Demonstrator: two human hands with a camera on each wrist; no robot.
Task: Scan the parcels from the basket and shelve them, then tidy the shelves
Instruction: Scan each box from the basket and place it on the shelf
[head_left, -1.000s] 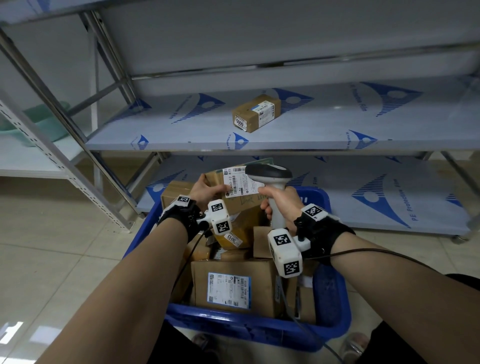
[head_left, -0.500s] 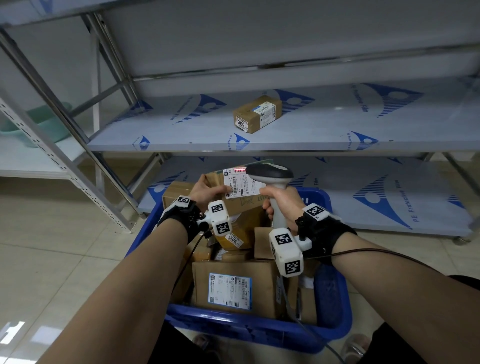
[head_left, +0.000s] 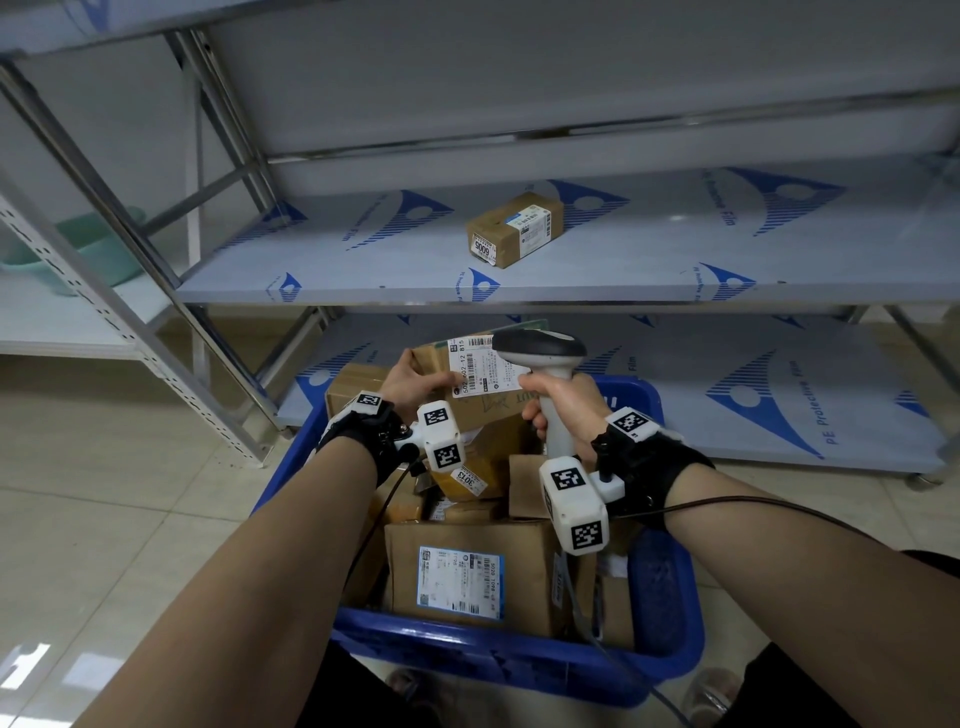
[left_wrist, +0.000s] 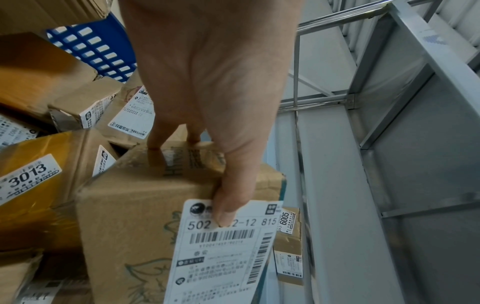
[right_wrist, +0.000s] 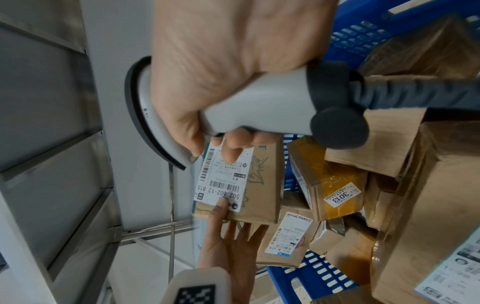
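My left hand (head_left: 410, 379) grips a small brown parcel (head_left: 485, 402) over the blue basket (head_left: 670, 618), thumb pressed on its white shipping label (left_wrist: 228, 242). My right hand (head_left: 563, 402) is wrapped round the grey handle of a barcode scanner (head_left: 543, 348), whose dark head sits just above the label (right_wrist: 223, 179). The basket holds several more cardboard parcels, one tagged 3013 (head_left: 470, 480) and a large one with a blue-edged label (head_left: 467, 577). Another parcel tagged 6005 (head_left: 514, 228) lies on the middle shelf (head_left: 363, 260).
The steel rack stands right behind the basket, its lower shelf (head_left: 779, 395) bare under blue-printed film. A slotted upright post (head_left: 88, 296) leans at the left, with a green basin (head_left: 67, 254) on a neighbouring shelf. The scanner cable (head_left: 779, 506) trails over my right forearm. Tiled floor lies to the left.
Almost nothing has moved; the held parcel, the scanner and both hands stay in place above the basket, with only a slight shift of the view.
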